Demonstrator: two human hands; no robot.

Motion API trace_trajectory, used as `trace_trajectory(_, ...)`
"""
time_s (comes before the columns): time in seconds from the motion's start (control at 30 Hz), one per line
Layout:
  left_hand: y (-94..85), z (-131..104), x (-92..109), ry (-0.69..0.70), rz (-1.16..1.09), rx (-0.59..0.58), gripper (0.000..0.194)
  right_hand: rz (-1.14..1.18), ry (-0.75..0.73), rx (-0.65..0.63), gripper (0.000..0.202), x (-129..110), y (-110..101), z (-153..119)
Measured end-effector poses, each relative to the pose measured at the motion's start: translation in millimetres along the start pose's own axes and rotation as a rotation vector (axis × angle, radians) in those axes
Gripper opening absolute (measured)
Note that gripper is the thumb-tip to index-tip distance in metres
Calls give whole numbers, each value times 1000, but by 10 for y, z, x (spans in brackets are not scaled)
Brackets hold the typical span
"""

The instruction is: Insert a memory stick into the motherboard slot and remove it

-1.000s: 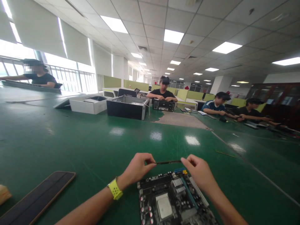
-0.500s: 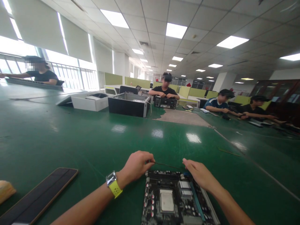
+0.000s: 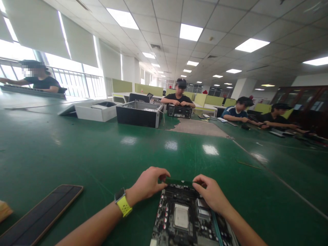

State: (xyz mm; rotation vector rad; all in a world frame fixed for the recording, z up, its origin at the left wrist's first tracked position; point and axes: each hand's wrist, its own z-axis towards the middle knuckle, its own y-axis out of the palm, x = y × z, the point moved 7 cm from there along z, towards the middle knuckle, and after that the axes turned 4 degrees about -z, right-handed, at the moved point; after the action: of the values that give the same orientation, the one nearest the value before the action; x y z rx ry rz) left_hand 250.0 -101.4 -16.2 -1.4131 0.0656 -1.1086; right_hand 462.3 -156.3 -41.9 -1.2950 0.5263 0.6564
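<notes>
A motherboard (image 3: 191, 212) lies flat on the green table in front of me, with a square silver processor (image 3: 181, 216) near its middle. Along its far edge run dark memory slots. A thin green RAM stick (image 3: 176, 182) stretches between my hands over that edge; whether it touches a slot I cannot tell. My left hand (image 3: 151, 181) pinches its left end between thumb and fingers. The right end is in the closed fingertips of my right hand (image 3: 211, 191), which hovers above the board's far right corner.
A dark flat panel with a tan edge (image 3: 43, 215) lies at the left. Farther back stand a black computer case (image 3: 138, 116) and a white box (image 3: 94, 112). Several people sit around the table; one across has hands on another computer case (image 3: 179, 111).
My right hand has moved left and taken the stick's end. The stick has turned so its green face shows, nearer the board's far edge. The view has shifted slightly.
</notes>
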Motion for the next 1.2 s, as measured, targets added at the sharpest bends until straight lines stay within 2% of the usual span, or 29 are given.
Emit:
trace_trajectory(0.07,31,1,-20,-24,-24,-42,19,-20,-17,-13,16,4,42,-17)
trace_trajectory(0.2,33,3,-27,-37,-34,-44,12,-39,-21,-12,13,28,96,-60)
trace_trajectory(0.63,117,-2,-19,8,-49,-16,18,-35,-6,57,13,16,72,-101)
trace_trajectory(1.03,121,-8,23,4,-74,-32,20,-27,-6,63,15,-12,64,-112)
trace_trajectory(1.2,72,-10,71,-6,-85,-34,21,-31,-6,68,16,6,69,-101)
